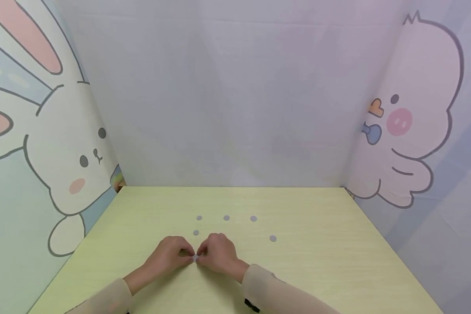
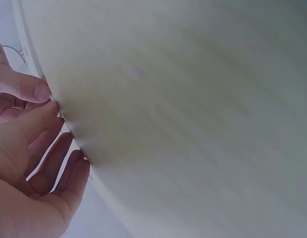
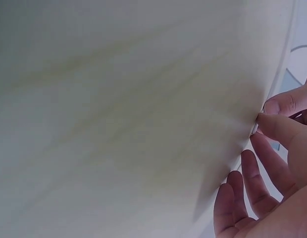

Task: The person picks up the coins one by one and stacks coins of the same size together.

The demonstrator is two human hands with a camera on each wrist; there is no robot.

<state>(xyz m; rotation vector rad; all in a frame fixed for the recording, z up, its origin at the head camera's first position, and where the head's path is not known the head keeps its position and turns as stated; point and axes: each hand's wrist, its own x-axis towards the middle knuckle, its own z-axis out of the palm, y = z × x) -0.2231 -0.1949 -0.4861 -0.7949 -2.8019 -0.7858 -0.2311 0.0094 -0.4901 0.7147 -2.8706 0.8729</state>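
Note:
Both hands meet at the near middle of the pale yellow table [image 1: 318,261]. Between their fingertips lies a small grey disc [image 1: 195,258], mostly hidden. My left hand [image 1: 190,256] pinches it from the left with curled thumb and forefinger, and my right hand [image 1: 201,256] pinches it from the right. In the left wrist view the left hand [image 2: 50,99] has thumb and forefinger tips together at the table. The right wrist view shows the right hand [image 3: 258,126] pinching a small pale edge of the disc [image 3: 254,130]. Other fingers hang loosely curled.
Several more grey discs lie beyond the hands: a row of three [image 1: 226,217], one just behind the left hand [image 1: 196,232], one to the right [image 1: 272,238]. Cartoon-printed walls enclose the table on the left [image 1: 63,144], back and right [image 1: 412,131].

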